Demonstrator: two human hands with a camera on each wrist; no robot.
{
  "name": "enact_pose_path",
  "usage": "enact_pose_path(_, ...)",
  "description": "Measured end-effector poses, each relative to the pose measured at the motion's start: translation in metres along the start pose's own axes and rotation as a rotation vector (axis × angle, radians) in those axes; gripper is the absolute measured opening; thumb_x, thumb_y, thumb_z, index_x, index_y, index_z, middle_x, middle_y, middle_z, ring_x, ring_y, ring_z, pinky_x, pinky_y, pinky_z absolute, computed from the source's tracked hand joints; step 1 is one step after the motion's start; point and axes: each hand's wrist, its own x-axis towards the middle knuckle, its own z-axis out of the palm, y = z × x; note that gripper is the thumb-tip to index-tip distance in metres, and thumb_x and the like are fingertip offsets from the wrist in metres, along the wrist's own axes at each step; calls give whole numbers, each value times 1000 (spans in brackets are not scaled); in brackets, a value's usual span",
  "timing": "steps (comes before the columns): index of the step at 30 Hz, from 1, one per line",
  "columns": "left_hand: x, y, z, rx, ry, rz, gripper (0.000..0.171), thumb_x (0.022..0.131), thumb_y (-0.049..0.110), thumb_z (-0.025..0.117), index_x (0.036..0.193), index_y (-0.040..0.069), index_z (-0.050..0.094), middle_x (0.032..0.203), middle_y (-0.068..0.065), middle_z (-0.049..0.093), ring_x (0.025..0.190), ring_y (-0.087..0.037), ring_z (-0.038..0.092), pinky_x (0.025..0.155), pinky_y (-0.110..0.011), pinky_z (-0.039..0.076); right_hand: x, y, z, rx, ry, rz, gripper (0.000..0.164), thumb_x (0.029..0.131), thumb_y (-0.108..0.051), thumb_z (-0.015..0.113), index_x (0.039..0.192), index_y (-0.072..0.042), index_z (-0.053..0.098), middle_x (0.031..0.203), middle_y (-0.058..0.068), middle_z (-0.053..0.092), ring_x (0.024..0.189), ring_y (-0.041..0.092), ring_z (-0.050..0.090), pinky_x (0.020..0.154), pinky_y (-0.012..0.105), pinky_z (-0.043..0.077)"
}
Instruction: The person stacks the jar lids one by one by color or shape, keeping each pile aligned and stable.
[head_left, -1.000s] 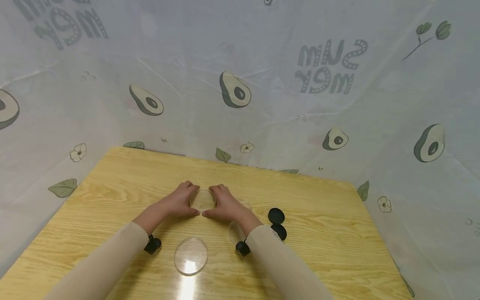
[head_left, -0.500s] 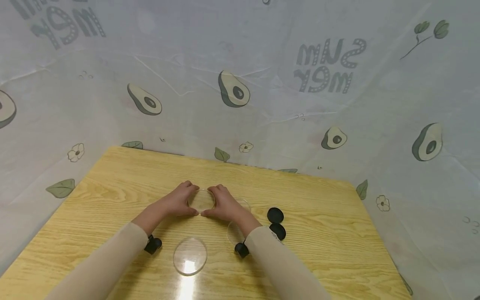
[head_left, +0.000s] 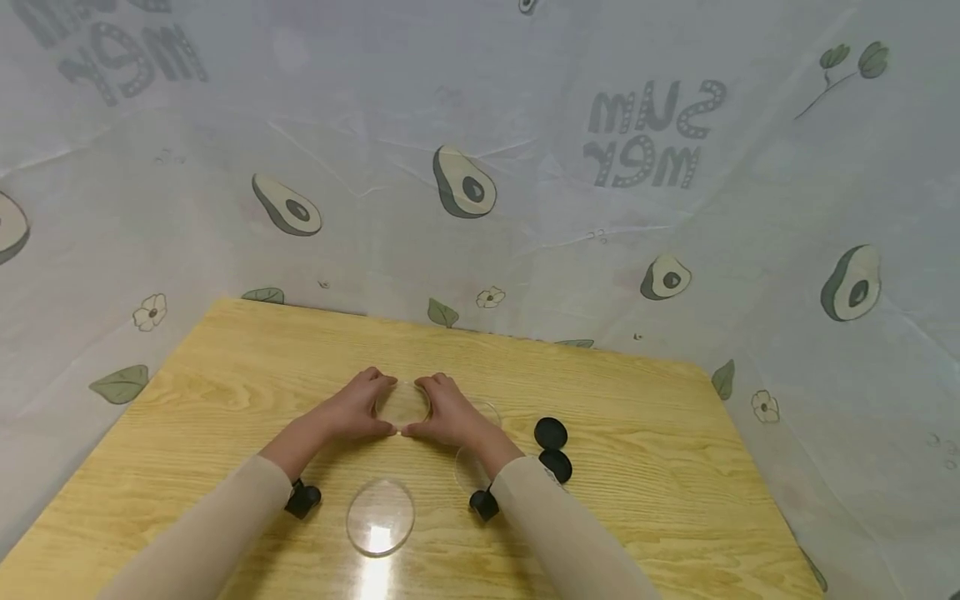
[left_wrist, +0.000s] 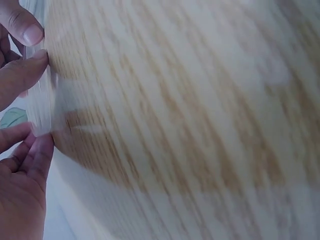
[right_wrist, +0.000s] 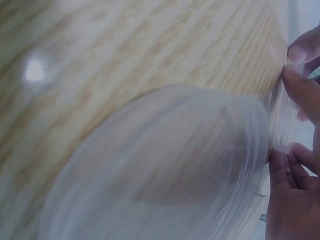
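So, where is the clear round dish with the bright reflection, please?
In the head view, that clear round dish lies low and left of centre on the wooden tabletop, between the two wrist cameras.

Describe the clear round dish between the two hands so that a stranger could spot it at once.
On the wood-grain table, look to where the left hand and right hand face each other. Between them is the clear round dish, its rim gripped from both sides. Unlike the clear disc nearer the person and the black discs to the right, it alone is held.
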Motion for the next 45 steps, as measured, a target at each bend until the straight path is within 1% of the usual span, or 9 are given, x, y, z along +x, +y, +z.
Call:
enact_pose_path(7,-6,1,2,-59,24,-4,80,84,23,89,147,-8,51,131,-22,54,120,-34,56,104,-54,51,-4,0,0,15,7,-12,82,87,-39,86,151,-4,49,137,13,55,124,24,54,111,42,50)
enact_pose_path(11,-9,3,4,-78,30,-7,81,83,23,90,146,-9,51,130,-21,55,118,-33,57,104,-53,51,-9,0,0,8,-2,-18,81,87,-39,86,151,-3,50,136,14,54,123,24,53,110,42,50)
enact_pose_path(16,-14,10,3,-63,30,1,82,81,25,92,145,-10,53,128,-20,56,116,-32,59,101,-51,54,-16,-1,-2,-23,-3,-34,83,86,-41,87,150,-2,51,136,14,55,122,24,55,109,41,51)
enact_pose_path(20,-22,17,1,-36,35,9,82,80,24,93,143,-11,54,126,-20,58,112,-31,60,98,-49,55,-23,-5,-6,-22,-17,-65,84,86,-39,87,151,-2,51,137,14,55,124,24,55,109,39,51)
enact_pose_path(23,-29,25,1,-26,36,18,82,79,24,93,142,-12,55,124,-20,58,110,-29,60,96,-48,55,-31,-10,-10,-27,-39,-78,83,87,-39,87,152,-2,50,138,14,54,124,23,54,108,38,51)
enact_pose_path(27,-41,36,1,-31,24,27,82,80,24,92,142,-12,54,122,-18,57,108,-27,59,93,-46,55,-45,-16,-12,-51,-56,-71,85,86,-41,86,153,-4,49,139,12,53,124,21,54,107,36,52)
enact_pose_path(34,-61,52,1,-16,19,16,84,79,25,93,144,-10,54,123,-15,56,109,-25,58,88,-41,56,-67,-25,-11,-18,-55,-85,86,87,-42,86,154,-5,48,139,11,53,128,22,52,107,37,52)
enact_pose_path(41,-88,56,3,-24,30,48,84,79,32,93,143,-8,56,124,-12,57,106,-20,58,84,-34,55,-84,-35,-2,-6,-59,-107,86,85,-43,87,153,-6,49,137,6,53,127,17,52,104,29,52)
enact_pose_path(45,-102,57,6,-49,24,55,84,79,35,93,142,-8,57,124,-11,58,107,-20,58,84,-33,55,-94,-41,5,-7,-64,-119,86,85,-45,88,152,-6,50,136,6,53,124,14,51,101,26,52)
